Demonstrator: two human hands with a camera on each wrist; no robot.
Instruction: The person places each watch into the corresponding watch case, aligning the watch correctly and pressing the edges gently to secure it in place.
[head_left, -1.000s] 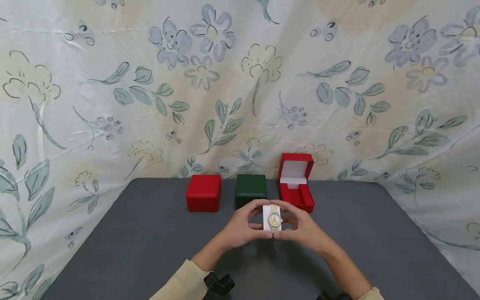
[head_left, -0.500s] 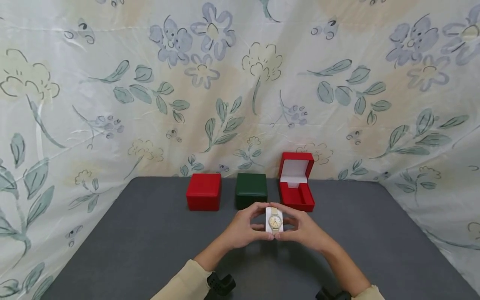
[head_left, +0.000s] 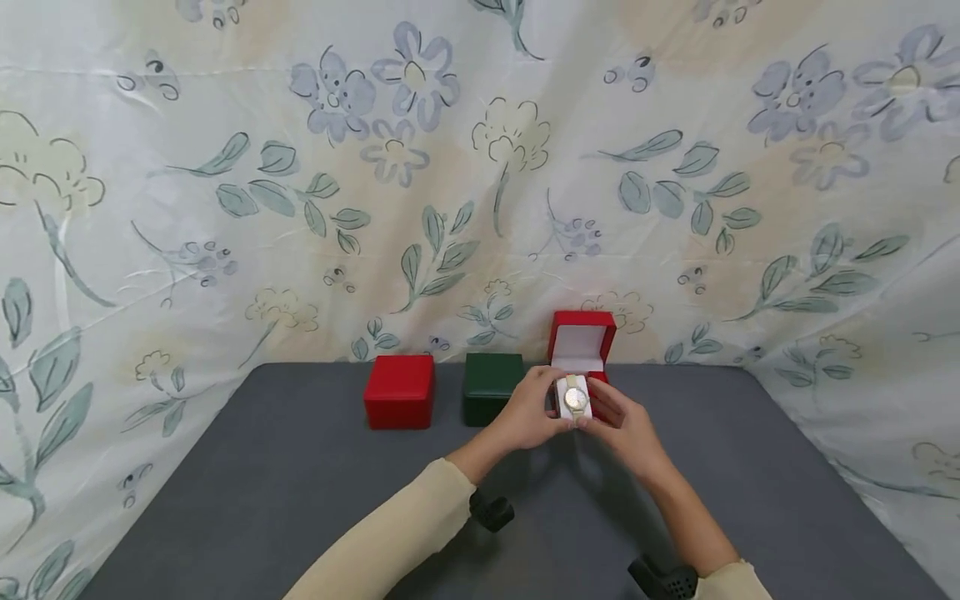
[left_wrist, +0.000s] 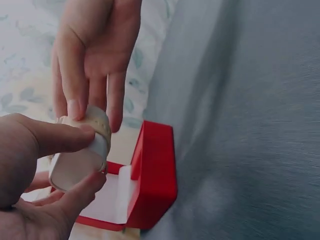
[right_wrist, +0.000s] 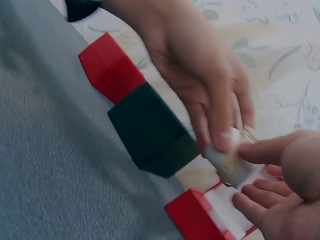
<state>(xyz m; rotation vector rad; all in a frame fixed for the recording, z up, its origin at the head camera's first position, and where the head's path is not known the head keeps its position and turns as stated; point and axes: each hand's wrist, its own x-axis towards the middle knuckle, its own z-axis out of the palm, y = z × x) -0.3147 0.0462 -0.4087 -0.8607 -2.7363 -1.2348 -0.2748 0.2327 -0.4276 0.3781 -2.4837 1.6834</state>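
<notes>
A wristwatch [head_left: 575, 399] with a pale dial and cream strap is wrapped round a white cushion [left_wrist: 75, 170]. Both hands hold it by the cushion's sides, the left hand [head_left: 529, 412] from the left and the right hand [head_left: 628, 435] from the right, thumbs at the near edge. Behind it stands an open red watch box [head_left: 581, 340], lid raised with a white lining; hands and watch cover most of its base in the head view. The left wrist view shows the cushion's end, with the red box beyond it and below the fingers.
A closed green box [head_left: 491, 385] stands just left of the left hand. Farther left is a closed red box [head_left: 399, 392]. All stand near the back edge of the grey tabletop [head_left: 315, 467], before a flowered cloth [head_left: 442, 167].
Both hands have carried the watch on its cushion forward and to the right, from in front of the green box to the open red box. The head view has shifted slightly.
</notes>
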